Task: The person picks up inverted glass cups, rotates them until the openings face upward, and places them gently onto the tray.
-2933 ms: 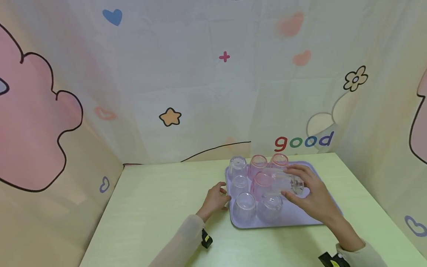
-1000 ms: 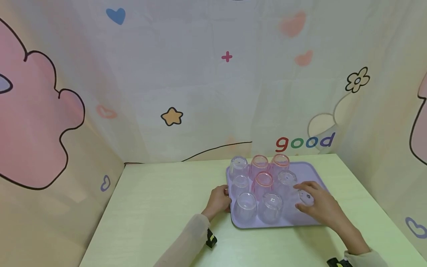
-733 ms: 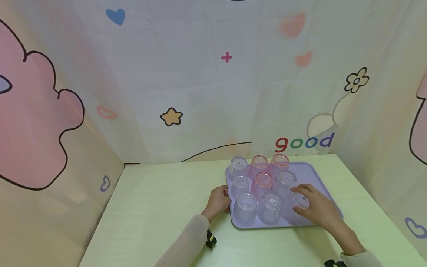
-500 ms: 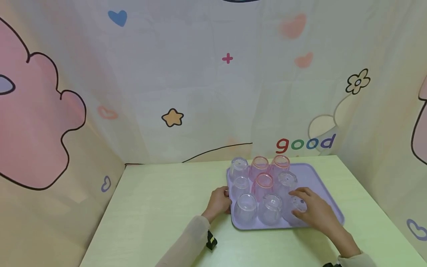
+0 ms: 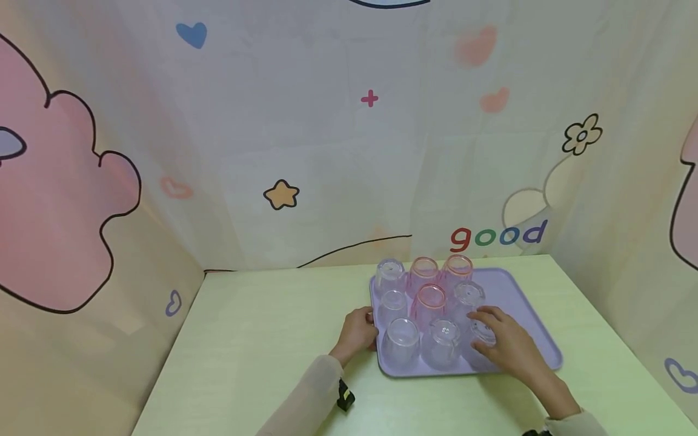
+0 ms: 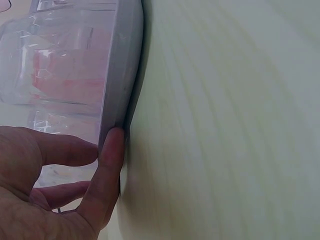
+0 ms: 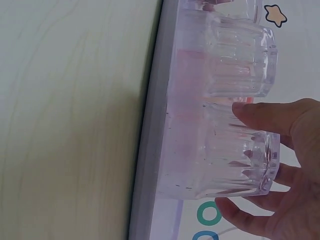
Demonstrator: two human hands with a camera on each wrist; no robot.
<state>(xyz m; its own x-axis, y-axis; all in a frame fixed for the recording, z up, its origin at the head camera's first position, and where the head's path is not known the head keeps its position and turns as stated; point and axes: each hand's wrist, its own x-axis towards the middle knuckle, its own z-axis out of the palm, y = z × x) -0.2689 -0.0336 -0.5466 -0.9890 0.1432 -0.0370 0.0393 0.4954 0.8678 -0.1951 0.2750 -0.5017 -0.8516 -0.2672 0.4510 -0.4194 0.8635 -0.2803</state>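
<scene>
My right hand (image 5: 509, 345) holds a clear glass (image 7: 225, 155) between thumb and fingers near its base. The glass is upside down at the front right of the group, standing on the lilac tray (image 5: 509, 293). Beside it in the front row are two other clear upturned glasses, one with a faceted base (image 5: 443, 342) and one rounder (image 5: 402, 340). Another clear glass (image 5: 468, 297) stands just behind the held one. At the tray's left edge my left hand (image 5: 357, 330) grips the rim, as the left wrist view shows, one finger pressing the outer wall.
Three pink upturned glasses, one in the middle (image 5: 429, 303) and two at the back, stand among the clear ones. Two more clear glasses line the tray's left side. The pale table (image 5: 262, 327) stretches left, and a printed curtain (image 5: 327, 133) rises behind it.
Earlier the right hand held a clear glass sideways above the tray; now its glass is upside down and has slid left toward its neighbours. The left hand has closed in on the tray's rim.
</scene>
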